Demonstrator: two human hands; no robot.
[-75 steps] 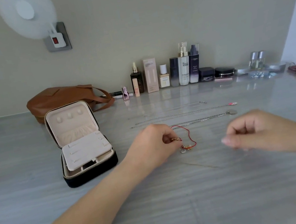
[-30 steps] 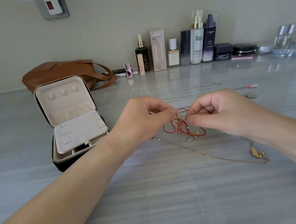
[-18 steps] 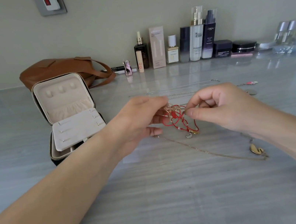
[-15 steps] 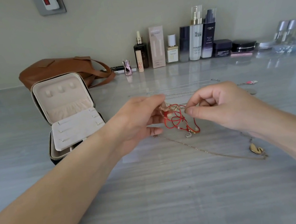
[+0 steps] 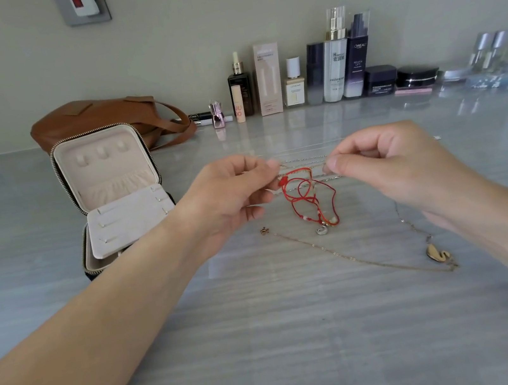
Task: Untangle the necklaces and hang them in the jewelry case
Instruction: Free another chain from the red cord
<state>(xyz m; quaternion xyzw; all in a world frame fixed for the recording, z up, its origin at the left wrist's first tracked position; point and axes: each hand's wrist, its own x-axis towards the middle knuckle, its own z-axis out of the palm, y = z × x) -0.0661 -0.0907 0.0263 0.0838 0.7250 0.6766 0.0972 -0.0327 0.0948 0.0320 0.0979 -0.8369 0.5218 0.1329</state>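
Note:
A tangled red cord necklace hangs in loops between my hands, just above the grey table. My left hand pinches its left end and my right hand pinches its right end. A small silver pendant dangles at the bottom of the tangle. A thin gold chain with a swan pendant lies flat on the table below my right hand. More thin silver chains lie straight behind my hands. The open jewelry case stands at the left, its lid upright.
A brown leather bag lies behind the case. A row of cosmetic bottles and jars lines the wall at the back. Glass items stand at the far right.
Both hands came together on the red necklace and lifted it off the table. They have since drawn slightly apart, stretching the top of the tangle between them.

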